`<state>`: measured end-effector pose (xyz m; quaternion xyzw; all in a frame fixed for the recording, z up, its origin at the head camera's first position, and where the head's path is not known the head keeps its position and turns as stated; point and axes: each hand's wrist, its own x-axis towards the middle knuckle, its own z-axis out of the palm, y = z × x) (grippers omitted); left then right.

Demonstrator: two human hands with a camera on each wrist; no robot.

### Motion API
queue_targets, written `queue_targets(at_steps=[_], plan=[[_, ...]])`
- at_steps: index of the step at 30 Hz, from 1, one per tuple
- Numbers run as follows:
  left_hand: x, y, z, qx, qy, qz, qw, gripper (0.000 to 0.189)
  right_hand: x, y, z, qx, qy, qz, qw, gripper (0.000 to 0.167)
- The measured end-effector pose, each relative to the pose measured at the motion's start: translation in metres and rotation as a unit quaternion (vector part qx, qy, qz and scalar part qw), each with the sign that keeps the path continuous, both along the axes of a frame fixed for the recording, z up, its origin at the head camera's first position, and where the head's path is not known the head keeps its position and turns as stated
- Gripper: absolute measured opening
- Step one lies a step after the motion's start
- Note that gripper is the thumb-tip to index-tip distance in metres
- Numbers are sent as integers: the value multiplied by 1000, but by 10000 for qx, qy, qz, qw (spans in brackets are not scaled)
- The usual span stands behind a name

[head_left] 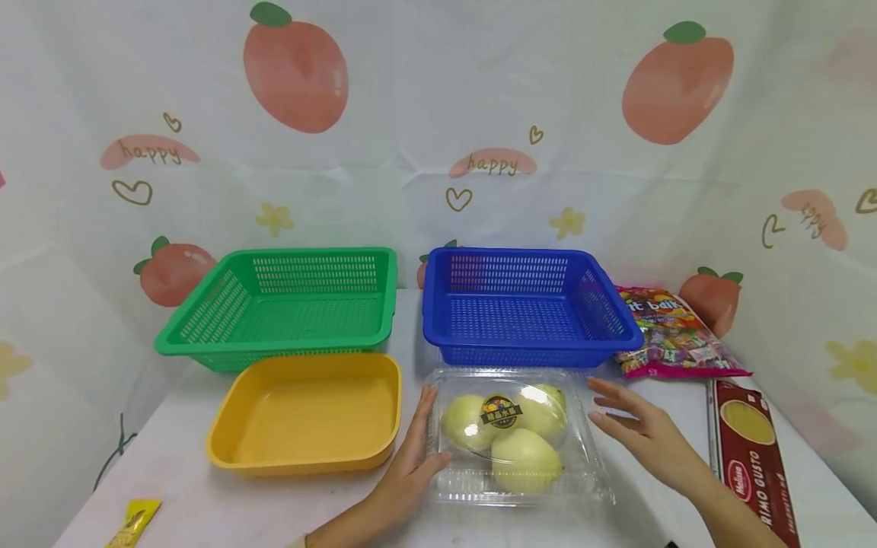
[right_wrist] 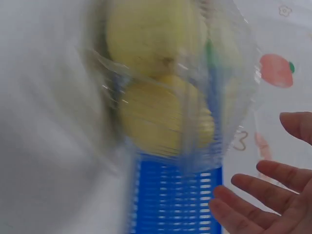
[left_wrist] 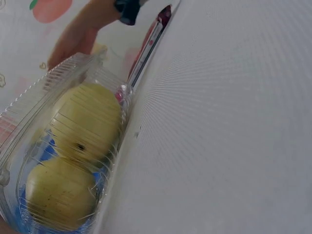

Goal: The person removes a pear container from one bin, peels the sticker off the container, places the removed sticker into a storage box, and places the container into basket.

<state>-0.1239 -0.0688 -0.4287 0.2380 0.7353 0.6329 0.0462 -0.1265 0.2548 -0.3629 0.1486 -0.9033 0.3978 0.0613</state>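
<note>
A clear plastic clamshell box [head_left: 589, 472] lies on the white table in the head view, lid down. Inside it are three pale yellow-green round fruits [head_left: 526, 460], perhaps pears or apples. A dark round label [head_left: 500, 411] sticks on the lid. My left hand [head_left: 409, 470] lies along the box's left side, fingers extended and touching it. On the other side, my right hand [head_left: 651, 438] hovers just off the box with spread fingers and holds nothing. The right wrist view shows that hand's fingers [right_wrist: 268, 192] apart from the blurred box.
Behind the box stands a blue basket [head_left: 530, 356], with a green basket [head_left: 301, 352] to its left. A yellow tub [head_left: 308, 463] sits left of my left hand. At right lie a candy bag [head_left: 674, 335] and a red spaghetti box [head_left: 752, 457]. A small yellow packet [head_left: 135, 521] is front left.
</note>
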Motion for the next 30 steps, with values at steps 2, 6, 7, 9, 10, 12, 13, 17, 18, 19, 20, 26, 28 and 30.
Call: queue_targets(at_steps=[2,6,7,9,10,12,13,17,18,19,20,26,28,30], plan=[[0,0,-1,12,24,3,10000,77,-9,-1,11,164,185,151,9996,44],[0,0,-1,21,68,42,10000,76,-26,-8,31,480,171,448,9977,44],[0,0,-1,14,70,48,10000,76,-30,-11,35,516,138,533,9972,43],[1,0,0,9,52,40,10000,76,-37,-17,41,604,82,687,9958,43],[1,1,0,20,39,28,10000,76,-40,-20,43,662,98,766,9948,42],[1,1,0,19,22,8,10000,76,-45,-26,47,771,152,939,9925,41],[1,1,1,20,17,0,10000,77,-48,-29,49,826,178,1028,9911,40],[1,1,1,23,24,-1,10000,76,-59,-40,56,941,125,1400,9856,40],[1,1,1,20,26,-3,10000,76,-61,-43,58,935,53,1487,9844,41],[0,1,1,23,27,-7,10000,76,-63,-45,59,935,-17,1572,9831,41],[0,1,1,20,25,-11,10000,76,-65,-48,60,938,-96,1646,9818,41],[0,1,1,16,-17,-15,10000,76,-77,-64,62,1032,-382,2001,9736,40],[0,1,1,18,-45,-13,10000,76,-81,-69,63,1040,-486,2158,9697,39],[0,1,0,1,-71,-5,10000,76,-84,-74,63,1012,-624,2316,9655,38]])
